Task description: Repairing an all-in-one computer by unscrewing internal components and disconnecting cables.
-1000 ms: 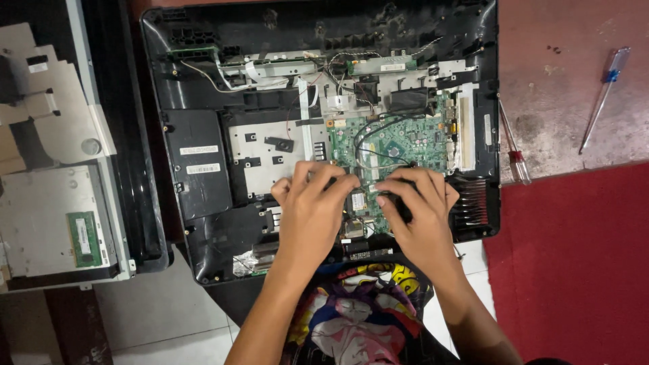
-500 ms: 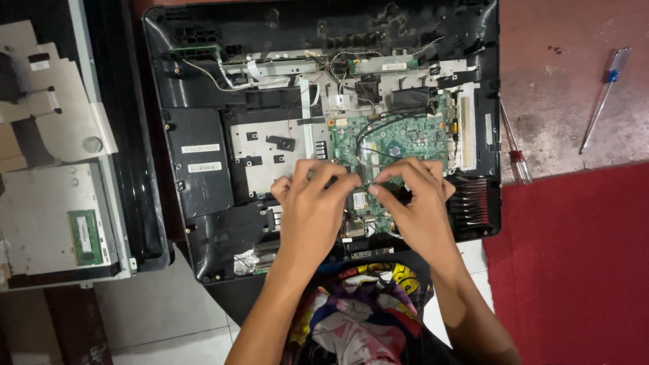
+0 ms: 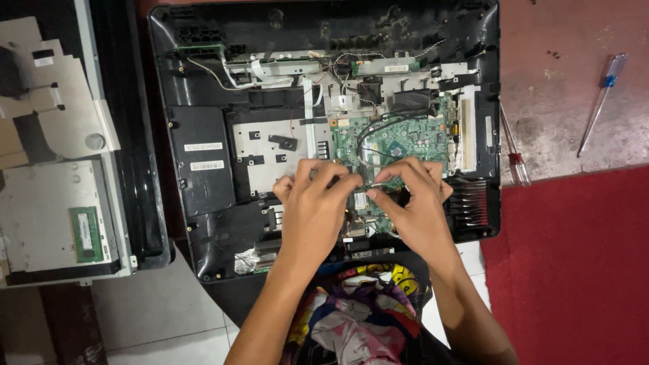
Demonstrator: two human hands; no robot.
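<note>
An opened black computer chassis [image 3: 203,169] lies flat with its green circuit board [image 3: 412,142] exposed at centre right. Both my hands rest over the lower part of that board. My left hand [image 3: 314,206] and my right hand [image 3: 416,203] meet at their fingertips, pinching a small pale connector [image 3: 370,185] just above the board. Black cables [image 3: 368,132] loop across the board above my fingers. What lies under my palms is hidden.
A red-handled screwdriver [image 3: 515,155] lies at the chassis's right edge, and a blue-handled one [image 3: 602,101] lies farther right on the bare floor. A red mat [image 3: 574,270] covers the lower right. At left lies a removed grey panel [image 3: 40,216] with a green memory module [image 3: 86,234].
My fingertips have drawn together over the board. My right hand has lifted slightly off the dark spot it was pressing on.
</note>
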